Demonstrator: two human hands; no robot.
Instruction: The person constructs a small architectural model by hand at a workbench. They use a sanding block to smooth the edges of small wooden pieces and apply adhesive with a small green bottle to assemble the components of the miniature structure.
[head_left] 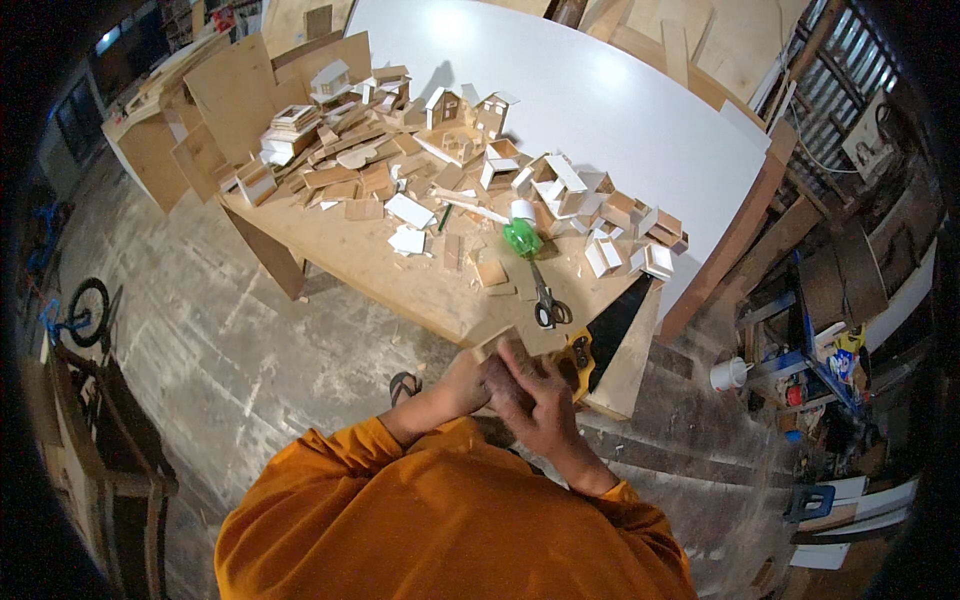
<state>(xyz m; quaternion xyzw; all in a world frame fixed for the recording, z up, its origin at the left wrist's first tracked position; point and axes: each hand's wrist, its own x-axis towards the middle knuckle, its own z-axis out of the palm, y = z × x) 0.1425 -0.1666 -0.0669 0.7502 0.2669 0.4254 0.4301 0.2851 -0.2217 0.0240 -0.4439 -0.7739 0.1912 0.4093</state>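
Note:
Near the front edge of the worktable [330,260], my left hand [455,385] and my right hand [540,405] are together, closed on a small light wooden piece [492,343] and a reddish-brown piece [500,380], which looks like sandpaper; which hand holds which is hard to tell. Just beyond them lie black-handled scissors [552,312] and a saw with a yellow handle [582,360], beside a green plastic object [522,238]. Small white-and-plywood house models [555,185], offcuts [362,208] and white cut pieces [408,210] are heaped across the table.
A large white board [640,150] stands behind the table, with plywood sheets [220,110] at the back left. A blue bicycle [85,320] and a dark wooden frame [110,480] are on the left. Cluttered shelving [840,370] and a white bucket [728,375] are on the right.

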